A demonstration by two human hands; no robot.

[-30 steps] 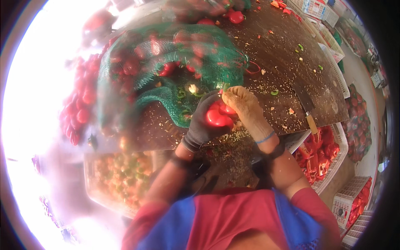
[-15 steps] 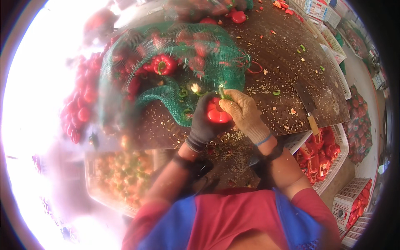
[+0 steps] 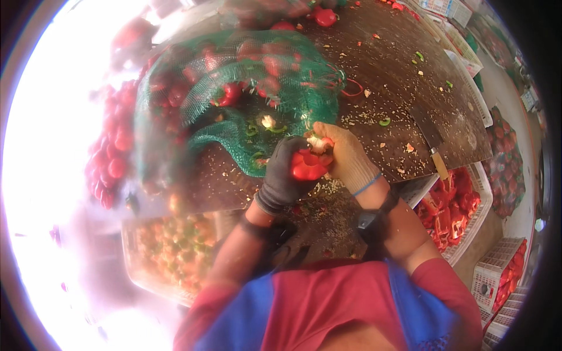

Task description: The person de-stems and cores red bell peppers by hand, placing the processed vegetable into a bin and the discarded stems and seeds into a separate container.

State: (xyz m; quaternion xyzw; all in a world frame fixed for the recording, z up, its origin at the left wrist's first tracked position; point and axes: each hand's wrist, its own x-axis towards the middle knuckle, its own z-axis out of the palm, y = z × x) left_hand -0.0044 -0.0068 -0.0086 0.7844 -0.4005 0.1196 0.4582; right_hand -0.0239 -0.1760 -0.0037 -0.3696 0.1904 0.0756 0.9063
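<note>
Head cam: the left hand [image 3: 283, 176] has its dark-gloved fingers wrapped round a red pepper [image 3: 308, 169], and the right hand [image 3: 348, 153], in a tan knit glove, looks clamped on the pale core [image 3: 317, 144] at its top, near the bench's [image 3: 351, 64] front edge. Imo too hard a twist could split the wall or snap the core, and slick skin against fabric might let the pepper slip. I'd also eye the knife [image 3: 432, 145]: its wooden handle pokes past the edge by the crate [image 3: 483, 202], so an elbow bump could tip it. Texture-wise: glossy rounded lobes, rough core, gritty seeds, limp green mesh net [image 3: 231, 139].
</note>
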